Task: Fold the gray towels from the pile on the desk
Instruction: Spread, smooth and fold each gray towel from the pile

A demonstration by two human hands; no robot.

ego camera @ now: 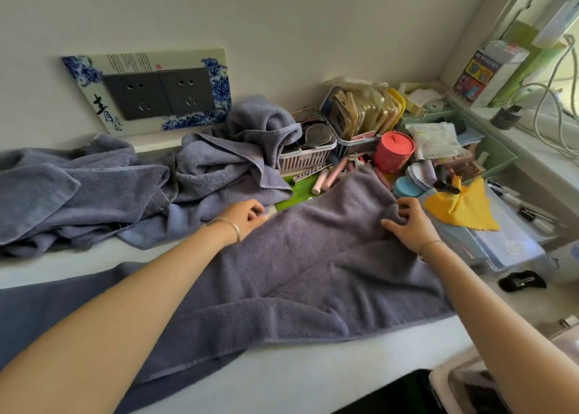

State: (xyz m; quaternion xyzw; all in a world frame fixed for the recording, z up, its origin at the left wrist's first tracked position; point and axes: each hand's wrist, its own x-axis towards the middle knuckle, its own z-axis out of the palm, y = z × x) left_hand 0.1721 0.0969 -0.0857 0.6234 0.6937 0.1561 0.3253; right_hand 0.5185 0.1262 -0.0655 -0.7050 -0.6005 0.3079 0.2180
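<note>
A gray-blue towel (300, 272) lies spread across the white desk (313, 379) in front of me, wrinkled, its near-left end hanging over the front edge. My left hand (246, 216) pinches the towel's far edge at the left. At the far right corner, my right hand (410, 222) grips a bunched fold. A pile of crumpled gray towels (131, 188) sits at the back left against the wall.
Behind the towel stand small baskets (305, 159) of glasses and cosmetics, a red round tin (393, 151) and pink tubes. A yellow cloth (463, 206) lies on a light blue box at the right. A dark wall socket (159, 92) is at the back; cables hang by the window.
</note>
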